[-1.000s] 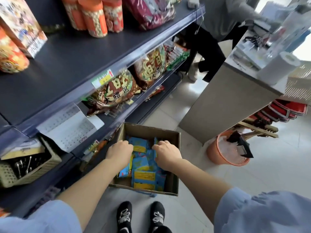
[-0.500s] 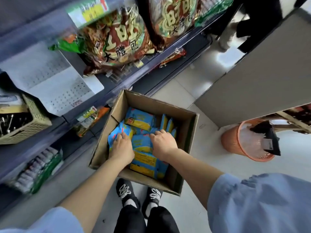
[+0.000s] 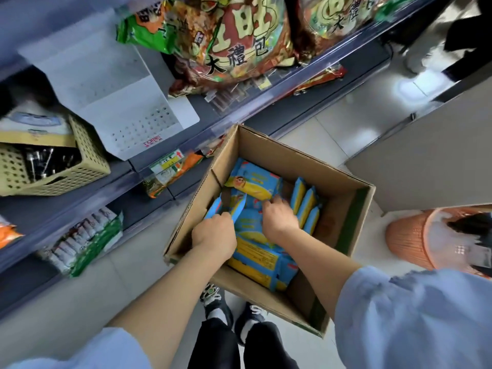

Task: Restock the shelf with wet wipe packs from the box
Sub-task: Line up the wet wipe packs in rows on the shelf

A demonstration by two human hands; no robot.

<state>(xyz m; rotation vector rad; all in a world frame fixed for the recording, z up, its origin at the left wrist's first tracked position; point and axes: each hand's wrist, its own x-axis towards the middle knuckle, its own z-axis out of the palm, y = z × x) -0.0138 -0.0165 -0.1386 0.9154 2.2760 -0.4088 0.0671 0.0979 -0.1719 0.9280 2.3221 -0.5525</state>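
An open cardboard box [image 3: 343, 219] stands on the floor before the shelf unit. Inside lie several blue-and-yellow wet wipe packs [image 3: 255, 185], some flat, some on edge along the right [image 3: 306, 206]. Both hands are down in the box. My left hand [image 3: 214, 235] has its fingers curled round upright packs at the box's left side [image 3: 237, 209]. My right hand [image 3: 279, 219] curls its fingers over the flat stack in the middle, fingertips at the edge of the top pack. The lower fingers of both hands are hidden among the packs.
Grey shelves [image 3: 149, 166] run along the left with large snack bags [image 3: 239, 41], a beige basket [image 3: 53, 169] and a white perforated divider [image 3: 127, 110]. Green-white packs [image 3: 85, 241] lie on the bottom shelf. An orange bin [image 3: 431, 241] stands right, beside a grey counter [image 3: 426, 161].
The view has tilted down and closer to the box. Both hands reached deeper among the packs; the left took hold of upright packs, the right moved forward onto the top pack.
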